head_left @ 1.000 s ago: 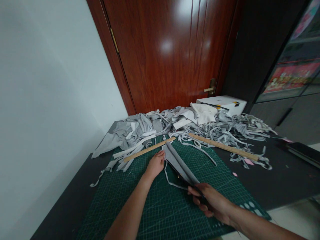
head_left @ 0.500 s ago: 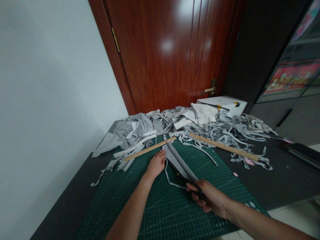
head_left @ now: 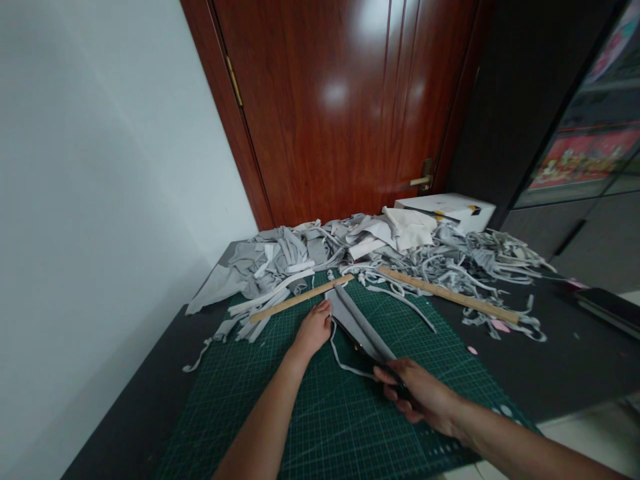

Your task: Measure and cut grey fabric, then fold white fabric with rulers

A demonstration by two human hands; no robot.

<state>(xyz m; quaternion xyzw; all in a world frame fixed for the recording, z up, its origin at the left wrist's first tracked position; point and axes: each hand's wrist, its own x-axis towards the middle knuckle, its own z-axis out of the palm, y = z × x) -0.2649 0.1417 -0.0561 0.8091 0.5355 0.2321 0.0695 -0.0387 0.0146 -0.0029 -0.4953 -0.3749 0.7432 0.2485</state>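
Observation:
A long grey fabric strip (head_left: pixel 361 321) lies diagonally on the green cutting mat (head_left: pixel 320 420). My left hand (head_left: pixel 314 329) presses flat on the mat against the strip's far left edge. My right hand (head_left: pixel 417 395) grips dark-handled scissors (head_left: pixel 367 351), whose blades run along the strip's left edge. A thin cut-off sliver of fabric (head_left: pixel 341 361) curls on the mat between my two hands.
A big heap of grey and white fabric scraps (head_left: pixel 380 252) fills the table's far side. Two wooden rulers (head_left: pixel 298 299) (head_left: pixel 447 295) lie at the mat's far corners. A white box (head_left: pixel 445 208) stands at the back, before a brown door (head_left: pixel 340 107). A wall runs along the left.
My right hand with the scissors has crept slightly forward along the strip. My left hand stays in place.

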